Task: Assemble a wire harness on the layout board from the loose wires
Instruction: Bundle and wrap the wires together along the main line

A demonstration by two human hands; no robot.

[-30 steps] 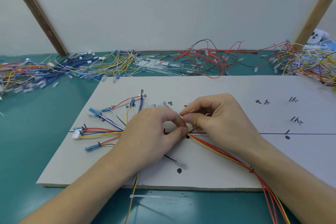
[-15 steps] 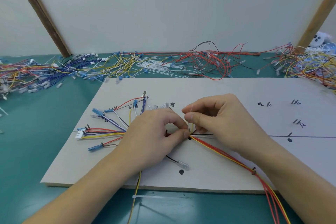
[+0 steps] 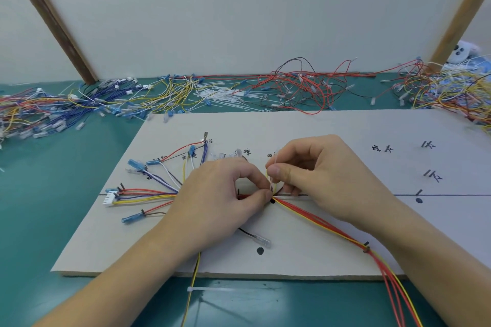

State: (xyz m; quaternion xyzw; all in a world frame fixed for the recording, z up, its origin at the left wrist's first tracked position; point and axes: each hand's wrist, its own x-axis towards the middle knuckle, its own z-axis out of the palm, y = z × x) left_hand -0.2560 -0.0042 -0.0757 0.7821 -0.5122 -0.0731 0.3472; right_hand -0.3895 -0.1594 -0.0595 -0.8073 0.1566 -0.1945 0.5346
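Note:
The grey layout board [image 3: 332, 127] lies on the green table with black marks and a long line drawn on it. A wire harness [image 3: 148, 192] fans out at the board's left, ending in blue terminals and a white connector [image 3: 109, 198]. Its red and yellow bundle [image 3: 318, 220] runs off to the lower right, bound by a dark tie [image 3: 366, 248]. My left hand [image 3: 212, 202] pinches the bundle at the board's middle. My right hand [image 3: 318, 180] pinches a thin white cable tie [image 3: 272, 172] that stands up from that same spot.
Heaps of loose wires [image 3: 300, 87] in many colours run along the table's back edge, with white cable ties [image 3: 225, 95] among them. A spare white cable tie [image 3: 210, 289] lies on the table before the board. A clear-tipped black wire [image 3: 257, 237] rests on the board.
My right hand has drawn the white cable tie upward, so it stands more upright above the bundle. My left hand keeps its pinch on the wires.

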